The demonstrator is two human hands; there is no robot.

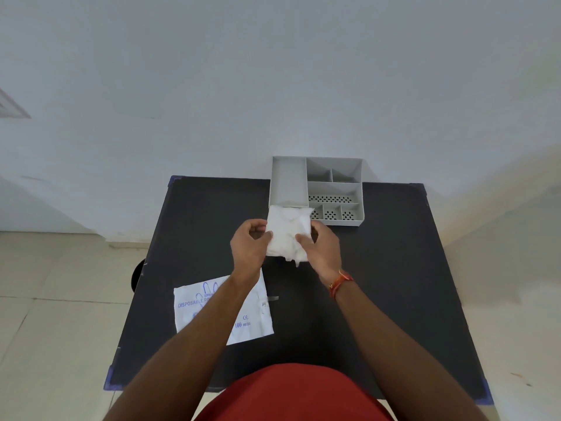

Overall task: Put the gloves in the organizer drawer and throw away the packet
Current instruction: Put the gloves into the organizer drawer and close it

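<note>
A white bundle of thin disposable gloves [287,230] hangs above the black table, just in front of the grey organizer [334,189]. My left hand [249,246] pinches its left edge and my right hand [321,247] grips its right side. The bundle's far edge overlaps the near end of the organizer's long left compartment [288,180], which holds nothing. The flat white packet [258,317] with blue print lies on the table at the near left, partly under my left forearm.
The black table [394,268] stands against a pale wall, with the organizer at its far edge. A small strip of tape [272,298] lies near the packet. A dark round object [137,275] shows past the table's left edge, over a tiled floor.
</note>
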